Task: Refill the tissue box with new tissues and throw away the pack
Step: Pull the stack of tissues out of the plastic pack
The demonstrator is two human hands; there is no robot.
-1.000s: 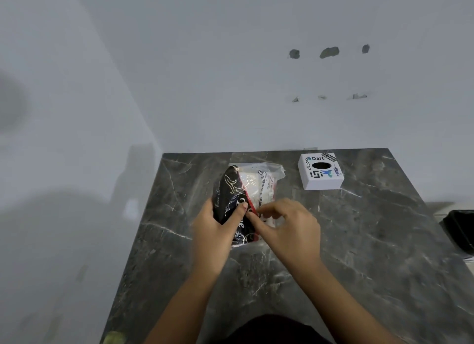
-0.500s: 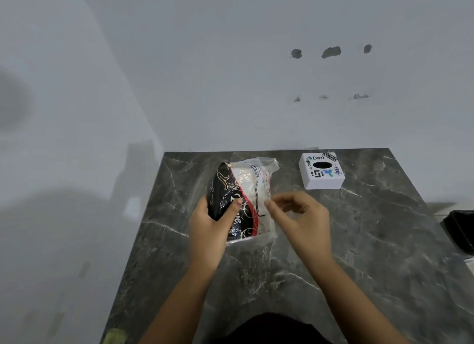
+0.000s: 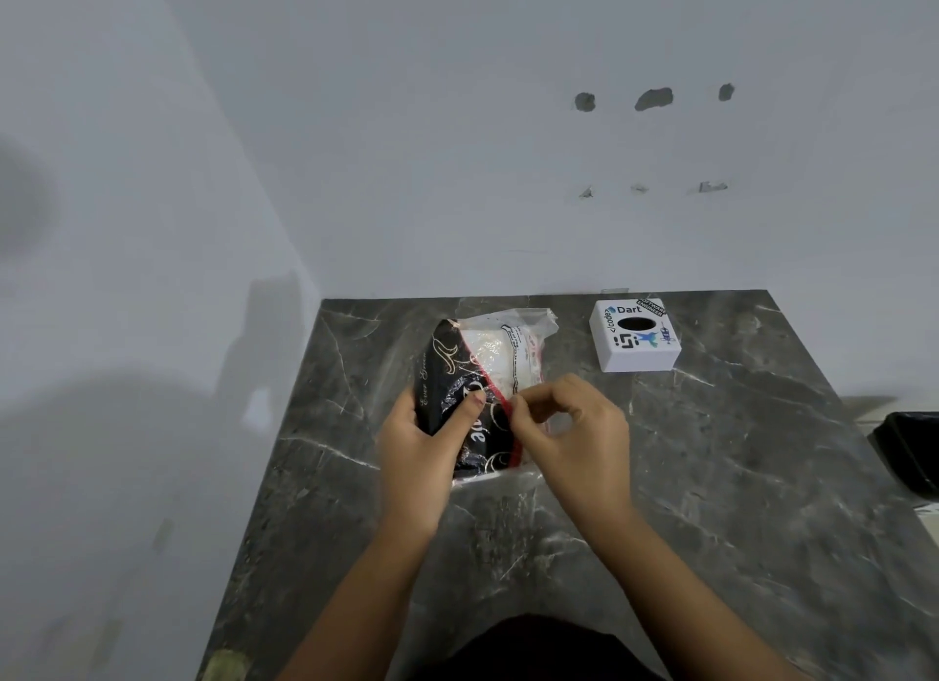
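Observation:
A tissue pack (image 3: 488,370), black with gold script on one half and clear plastic over white tissues on the other, is held above the dark marble table (image 3: 737,477). My left hand (image 3: 421,451) grips its black left side, thumb across the front. My right hand (image 3: 569,431) pinches the pack's plastic at its right edge near the red stripe. A small white tissue box (image 3: 635,335) with a black oval opening and stickers stands on the table at the back right, apart from both hands.
White walls close the table at the back and left. A black object (image 3: 909,446), partly out of frame, sits beyond the table's right edge. Bare marble lies between the hands and the front edge.
The pack has turned, showing more of its clear side. My right hand drew back to the right, then returned and pinched the plastic edge. My left hand kept its hold.

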